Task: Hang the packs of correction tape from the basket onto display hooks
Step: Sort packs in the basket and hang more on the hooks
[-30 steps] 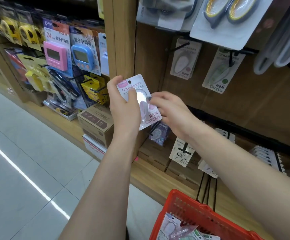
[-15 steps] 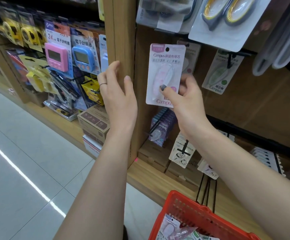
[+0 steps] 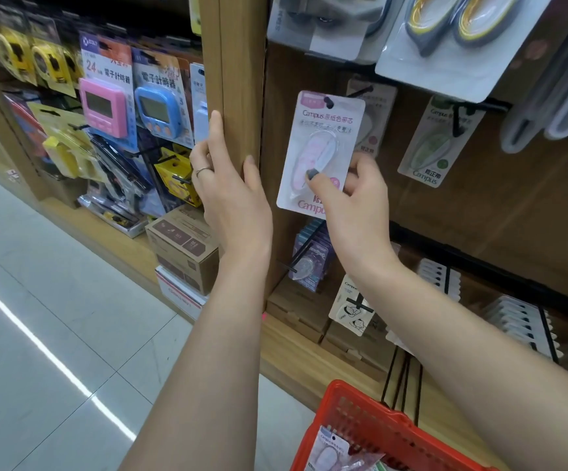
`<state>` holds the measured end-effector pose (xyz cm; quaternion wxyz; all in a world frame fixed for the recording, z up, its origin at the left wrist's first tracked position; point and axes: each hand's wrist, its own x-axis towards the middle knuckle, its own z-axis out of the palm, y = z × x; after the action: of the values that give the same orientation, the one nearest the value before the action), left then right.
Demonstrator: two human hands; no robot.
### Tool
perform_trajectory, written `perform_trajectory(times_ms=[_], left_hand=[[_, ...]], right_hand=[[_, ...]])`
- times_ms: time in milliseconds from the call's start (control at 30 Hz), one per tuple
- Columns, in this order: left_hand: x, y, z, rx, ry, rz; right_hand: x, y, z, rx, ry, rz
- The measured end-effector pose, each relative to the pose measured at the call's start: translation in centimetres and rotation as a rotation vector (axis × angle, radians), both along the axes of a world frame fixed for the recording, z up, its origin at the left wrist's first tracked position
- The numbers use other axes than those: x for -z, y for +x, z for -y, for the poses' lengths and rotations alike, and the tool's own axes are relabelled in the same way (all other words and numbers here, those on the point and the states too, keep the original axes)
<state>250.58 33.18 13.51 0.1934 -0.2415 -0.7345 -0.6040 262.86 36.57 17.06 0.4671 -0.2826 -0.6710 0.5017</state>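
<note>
On hook (image 3: 329, 103) now, pink pack (image 3: 320, 144)

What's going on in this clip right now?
A person is stocking a stationery display. The right hand pinches a pink correction tape pack at its lower part, holding it up at a display hook that shows through the pack's hang hole. The left hand rests on the edge of the wooden shelf post, fingers straight. A red basket below holds more packs. Other tape packs hang on nearby hooks.
</note>
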Motion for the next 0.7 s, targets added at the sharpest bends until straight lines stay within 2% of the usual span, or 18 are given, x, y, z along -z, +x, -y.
perform_trajectory(times_ms=[200, 400, 533, 700], left_hand=[[0.4, -0.1, -0.4, -0.002, 0.024, 0.027], [0.5, -0.2, -0.5, -0.020, 0.012, 0.015], [0.5, -0.2, -0.6, -0.032, -0.001, 0.001], [0.2, -0.1, -0.3, -0.019, -0.014, 0.033]], right_hand=[[0.3, -2.2, -3.8, 0.068, -0.132, -0.010], [0.2, -4.7, -10.1, 0.225, -0.280, -0.022], [-0.8, -4.5, -12.3, 0.284, -0.364, 0.033], [-0.5, -3.6, -12.6, 0.194, -0.576, 0.078]])
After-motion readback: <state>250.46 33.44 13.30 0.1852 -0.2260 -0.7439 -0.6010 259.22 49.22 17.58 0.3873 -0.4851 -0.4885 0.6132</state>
